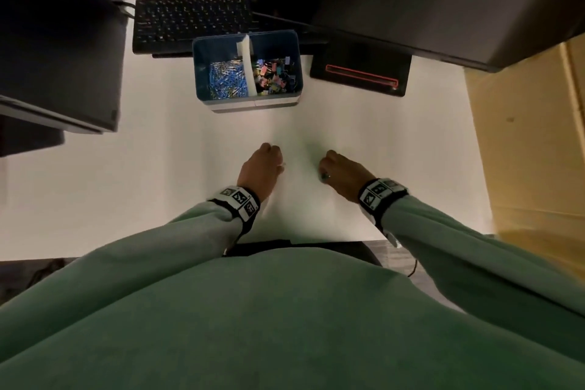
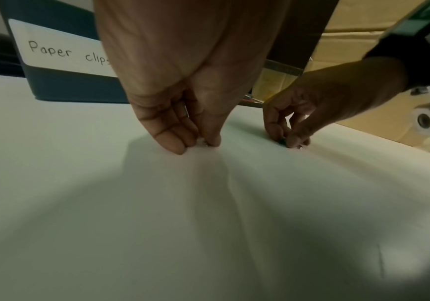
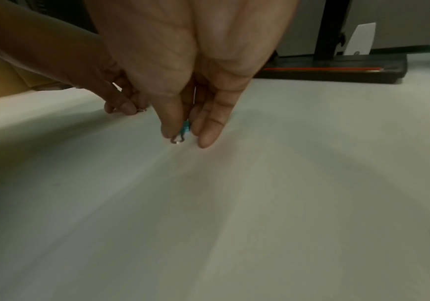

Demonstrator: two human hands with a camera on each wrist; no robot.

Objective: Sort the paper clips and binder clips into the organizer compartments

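A blue organizer (image 1: 221, 44) stands at the back of the white table (image 1: 126, 184), split by a white divider (image 1: 248, 70). Blue and silver paper clips (image 1: 226, 81) fill its left compartment and coloured binder clips (image 1: 275, 74) its right. On the table in front of it, my left hand (image 2: 201, 143) pinches a small silver paper clip (image 2: 203, 144). My right hand (image 3: 183, 136) is a short way to the right and pinches a teal binder clip (image 3: 186, 129) whose wire handles touch the table. The organizer's front (image 2: 67, 89) carries a "Paper clips" label (image 2: 64, 53).
A black keyboard (image 1: 193, 22) lies behind the organizer. To its right sits a black monitor base with a red line (image 1: 361, 73). A dark monitor (image 1: 60, 57) overhangs the left side and a cardboard box (image 1: 531, 136) stands beyond the table's right edge.
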